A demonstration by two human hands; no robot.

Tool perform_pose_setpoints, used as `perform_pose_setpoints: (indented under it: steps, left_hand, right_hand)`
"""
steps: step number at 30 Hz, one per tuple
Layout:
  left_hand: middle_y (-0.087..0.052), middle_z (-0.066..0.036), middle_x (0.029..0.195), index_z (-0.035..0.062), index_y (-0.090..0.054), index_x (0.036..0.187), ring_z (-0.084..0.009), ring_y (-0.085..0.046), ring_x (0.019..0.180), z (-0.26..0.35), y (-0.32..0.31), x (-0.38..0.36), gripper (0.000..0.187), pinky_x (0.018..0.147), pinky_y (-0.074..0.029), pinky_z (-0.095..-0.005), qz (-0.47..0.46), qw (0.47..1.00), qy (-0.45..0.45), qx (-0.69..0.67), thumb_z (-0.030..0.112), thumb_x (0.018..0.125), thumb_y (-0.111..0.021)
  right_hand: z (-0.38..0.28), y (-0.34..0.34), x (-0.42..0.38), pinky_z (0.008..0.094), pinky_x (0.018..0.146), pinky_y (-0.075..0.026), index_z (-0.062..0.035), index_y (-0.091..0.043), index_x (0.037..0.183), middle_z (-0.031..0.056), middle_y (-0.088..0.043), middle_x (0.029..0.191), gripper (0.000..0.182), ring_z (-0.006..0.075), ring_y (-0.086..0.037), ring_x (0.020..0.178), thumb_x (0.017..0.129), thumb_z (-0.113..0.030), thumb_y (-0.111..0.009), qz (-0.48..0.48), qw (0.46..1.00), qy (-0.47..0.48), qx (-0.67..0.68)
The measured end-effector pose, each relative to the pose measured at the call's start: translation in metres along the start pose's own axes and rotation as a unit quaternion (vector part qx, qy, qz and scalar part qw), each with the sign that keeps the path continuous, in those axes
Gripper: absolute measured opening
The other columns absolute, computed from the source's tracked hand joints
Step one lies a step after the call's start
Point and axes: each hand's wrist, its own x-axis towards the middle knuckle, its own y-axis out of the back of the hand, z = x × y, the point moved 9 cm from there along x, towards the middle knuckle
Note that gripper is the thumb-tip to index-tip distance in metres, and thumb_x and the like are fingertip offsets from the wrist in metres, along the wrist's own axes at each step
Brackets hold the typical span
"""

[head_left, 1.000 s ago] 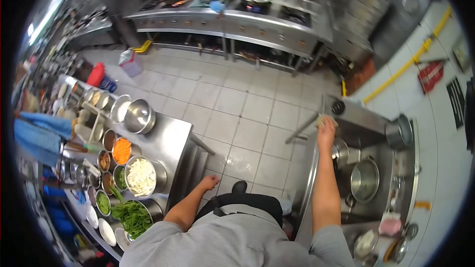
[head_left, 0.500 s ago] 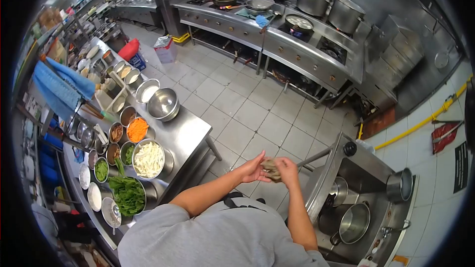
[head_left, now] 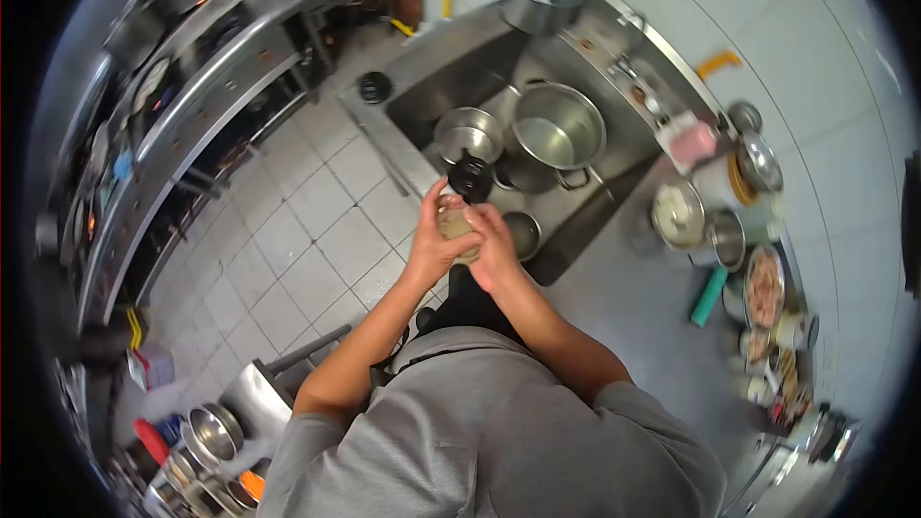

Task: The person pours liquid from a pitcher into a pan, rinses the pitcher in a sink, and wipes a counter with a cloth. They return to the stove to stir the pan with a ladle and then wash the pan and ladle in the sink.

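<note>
Both of my hands are in front of my body, at the near edge of the sink (head_left: 403,165). Between them is a crumpled beige-brown rag (head_left: 455,223), partly covered by fingers. My left hand (head_left: 434,242) grips it from the left, fingers curled over its upper side. On the opposite side, my right hand (head_left: 493,247) closes on it. A round black object (head_left: 470,176) shows just beyond my fingertips. Inside the sink stand a large two-handled pot (head_left: 561,129) and a smaller steel pot (head_left: 468,137). A round bowl (head_left: 524,233) sits beside my right hand.
A grey pot (head_left: 542,0) stands at the sink's back corner. The steel counter (head_left: 614,307) on the right bears a bowl of white food (head_left: 677,215), a green cylinder (head_left: 709,297) and a meat tray (head_left: 765,288). Stoves (head_left: 225,86) line the left; metal bowls (head_left: 216,432) sit lower left.
My view and body have turned right, from the prep table and stoves toward the sink. The rag stays between my hands, which have come closer together around it.
</note>
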Motion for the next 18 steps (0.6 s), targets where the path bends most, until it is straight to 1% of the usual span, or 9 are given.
perform_pose_setpoints:
  steps: [1, 3, 5, 6, 7, 8, 10, 13, 18]
  left_hand:
    - [-0.041, -0.015, 0.131, 0.0069, -0.012, 0.152, -0.0256, -0.048, 0.117, -0.010, -0.032, 0.010, 0.115, 0.099, -0.042, -0.0349, -0.083, 0.996, 0.020, 0.024, 0.021, 0.065, -0.087]
    - [-0.036, -0.017, 0.139, 0.0074, -0.006, 0.154, -0.0273, -0.043, 0.126, -0.019, -0.079, 0.019, 0.117, 0.103, -0.038, -0.0350, -0.135, 0.982, -0.032, 0.129, 0.021, 0.068, -0.085]
    - [-0.030, -0.017, 0.146, 0.0080, 0.000, 0.154, -0.0284, -0.034, 0.135, -0.049, -0.123, 0.027, 0.120, 0.108, -0.033, -0.0352, -0.241, 0.964, 0.113, 0.009, 0.022, 0.070, -0.084]
    - [-0.032, -0.015, 0.146, 0.0102, 0.006, 0.154, -0.0253, -0.040, 0.132, -0.055, -0.150, 0.019, 0.114, 0.106, -0.038, -0.0374, -0.324, 0.911, 0.225, -0.121, 0.018, 0.077, -0.079]
    - [-0.043, -0.012, 0.139, 0.0108, -0.014, 0.153, -0.0228, -0.051, 0.123, -0.069, -0.163, 0.004, 0.092, 0.100, -0.045, -0.0409, -0.363, 0.827, 0.358, -0.239, 0.013, 0.082, -0.074]
    - [-0.049, -0.010, 0.134, 0.0104, -0.027, 0.146, -0.0222, -0.055, 0.118, -0.080, -0.174, 0.003, 0.078, 0.097, -0.048, -0.0424, -0.408, 0.778, 0.391, -0.275, 0.013, 0.084, -0.073]
    - [-0.061, -0.009, 0.117, 0.0092, -0.054, 0.122, -0.0244, -0.062, 0.109, -0.086, -0.197, 0.006, 0.043, 0.091, -0.053, -0.0455, -0.455, 0.714, 0.437, -0.303, 0.014, 0.084, -0.073]
    - [-0.065, -0.010, 0.107, 0.0096, -0.056, 0.121, -0.0243, -0.065, 0.102, -0.104, -0.221, -0.004, 0.040, 0.086, -0.056, -0.0433, -0.542, 0.649, 0.477, -0.241, 0.013, 0.084, -0.072]
    - [-0.062, -0.002, 0.081, 0.0095, -0.061, 0.096, -0.0142, -0.062, 0.070, -0.152, -0.249, -0.003, 0.017, 0.060, -0.049, -0.0248, -0.523, 0.700, 0.474, -0.107, 0.011, 0.083, -0.073]
  right_hand:
    - [-0.031, 0.011, -0.008, 0.0322, 0.089, -0.048, -0.0073, -0.053, 0.095, 0.0113, -0.059, 0.118, 0.009, 0.0167, -0.057, 0.105, 0.091, -0.010, -0.061, 0.013, 0.999, 0.035, 0.019]
    - [-0.080, 0.038, -0.019, 0.0349, 0.095, -0.048, -0.0060, -0.050, 0.092, 0.0150, -0.058, 0.125, 0.010, 0.0206, -0.058, 0.111, 0.090, 0.000, -0.057, 0.049, 0.988, 0.146, 0.007]
    - [-0.120, 0.062, -0.022, 0.0342, 0.098, -0.047, -0.0047, -0.051, 0.098, 0.0157, -0.059, 0.125, 0.013, 0.0212, -0.057, 0.114, 0.091, 0.006, -0.052, 0.048, 0.978, 0.200, -0.015]
    - [-0.134, 0.060, -0.024, 0.0335, 0.097, -0.047, -0.0038, -0.053, 0.101, 0.0149, -0.060, 0.124, 0.012, 0.0205, -0.058, 0.114, 0.092, 0.005, -0.052, 0.020, 0.972, 0.200, -0.119]
    - [-0.139, 0.061, -0.028, 0.0328, 0.096, -0.048, -0.0029, -0.054, 0.104, 0.0142, -0.060, 0.123, 0.013, 0.0198, -0.058, 0.114, 0.093, 0.004, -0.052, -0.004, 0.956, 0.191, -0.223]
    - [-0.142, 0.069, -0.028, 0.0314, 0.094, -0.048, -0.0019, -0.057, 0.117, 0.0116, -0.064, 0.118, 0.024, 0.0188, -0.060, 0.110, 0.094, 0.000, -0.052, -0.016, 0.948, 0.163, -0.272]
    - [-0.151, 0.086, -0.026, 0.0319, 0.096, -0.048, -0.0023, -0.055, 0.123, 0.0106, -0.065, 0.116, 0.029, 0.0187, -0.060, 0.111, 0.095, -0.001, -0.053, -0.018, 0.942, 0.155, -0.298]
    - [-0.163, 0.101, -0.021, 0.0305, 0.095, -0.048, -0.0057, -0.047, 0.139, 0.0104, -0.068, 0.111, 0.044, 0.0175, -0.061, 0.106, 0.096, -0.004, -0.052, -0.034, 0.930, 0.162, -0.327]
    - [-0.175, 0.151, -0.002, 0.0280, 0.076, -0.051, -0.0094, -0.042, 0.144, 0.0079, -0.066, 0.091, 0.047, 0.0139, -0.062, 0.082, 0.097, -0.009, -0.052, 0.043, 0.963, 0.094, -0.247]
